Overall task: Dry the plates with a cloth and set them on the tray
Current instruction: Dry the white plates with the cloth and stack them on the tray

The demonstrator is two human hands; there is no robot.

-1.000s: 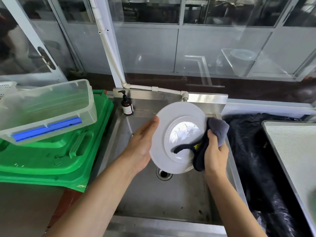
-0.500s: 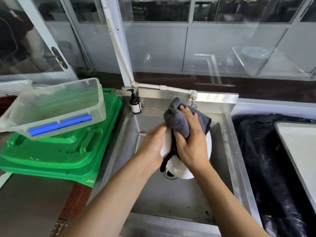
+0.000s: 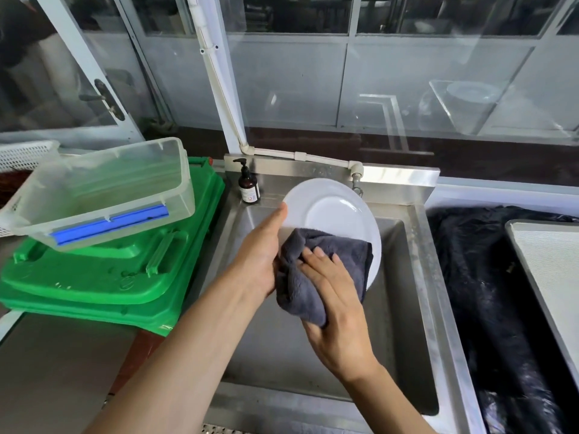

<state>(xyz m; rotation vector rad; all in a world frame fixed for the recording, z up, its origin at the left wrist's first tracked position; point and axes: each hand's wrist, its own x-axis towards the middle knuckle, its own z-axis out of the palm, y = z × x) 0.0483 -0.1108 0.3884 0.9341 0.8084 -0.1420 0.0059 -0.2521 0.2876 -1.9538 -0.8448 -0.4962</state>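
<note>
Plate (image 3: 338, 211), white: held tilted over sink (image 3: 404, 308) by left hand (image 3: 261, 255); right hand (image 3: 335, 305) fingers pinch grey cloth (image 3: 316, 270) against it. Drying underway; tray placement pending.

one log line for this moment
step: drying | left hand: holds round white plate | right hand: presses grey fleece cloth on it | over steel sink
</note>
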